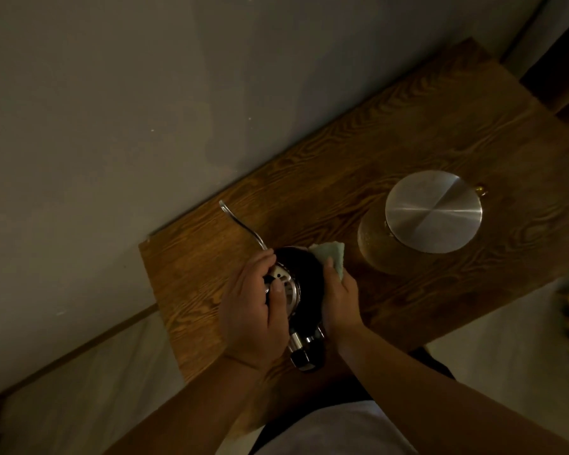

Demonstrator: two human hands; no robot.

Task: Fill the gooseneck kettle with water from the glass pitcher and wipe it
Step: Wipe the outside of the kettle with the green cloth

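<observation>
Left hand (255, 310) grips the kettle (304, 277) lid — right hand (340, 298) presses the folded cloth (330, 254) against its side on the tabletop (408, 136).

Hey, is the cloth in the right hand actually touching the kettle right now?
Touching. The head view shows the right hand pressing the pale green cloth against the dark kettle body, with no gap visible between them.
</observation>
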